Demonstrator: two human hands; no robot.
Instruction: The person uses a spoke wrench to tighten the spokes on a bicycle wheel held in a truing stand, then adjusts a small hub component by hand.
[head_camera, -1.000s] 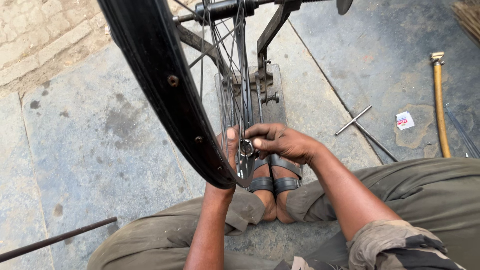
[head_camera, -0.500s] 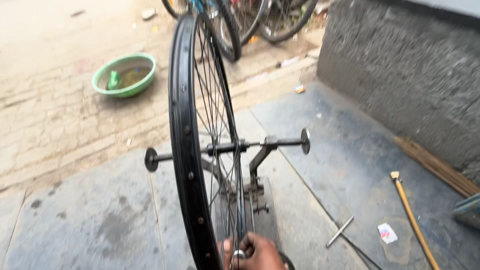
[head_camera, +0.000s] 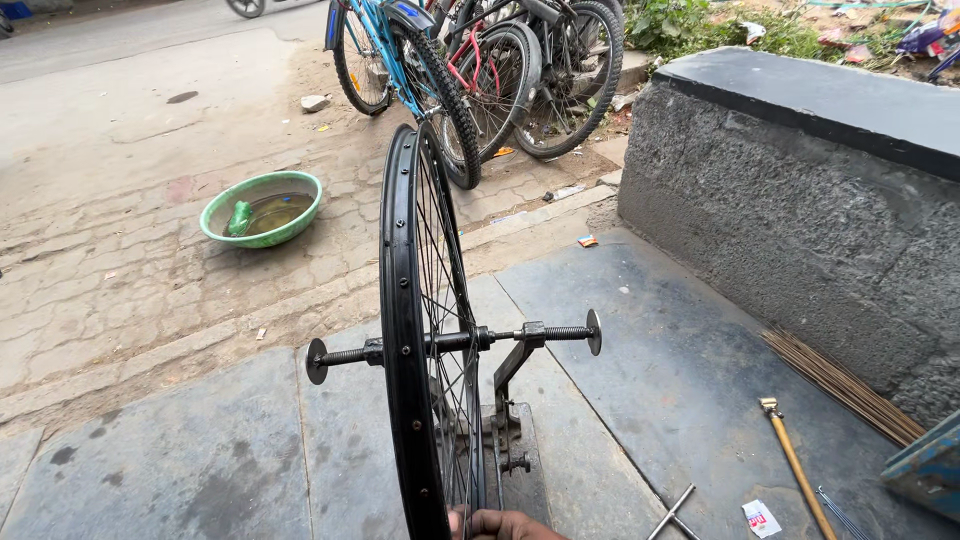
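Black rim (head_camera: 402, 330) stands upright in the truing stand (head_camera: 512, 385); one hand (head_camera: 505, 524) touches its bottom edge, grip unclear; turn the wheel slowly, watching for wobble.

Wheel (head_camera: 418, 330) upright on stand (head_camera: 505, 400) — basin (head_camera: 262, 208) left behind, bicycles (head_camera: 480, 70) beyond, wall (head_camera: 800, 200) right.

A round green plastic basin (head_camera: 262, 208) holding murky water sits on the cobbled ground. Several parked bicycles (head_camera: 480, 70) stand behind it, beside a low grey stone wall (head_camera: 800, 200). A yellow-handled tool (head_camera: 797, 463), a metal T-shaped wrench (head_camera: 672, 512) and a bundle of thin brown rods (head_camera: 845, 385) lie on the slab floor.
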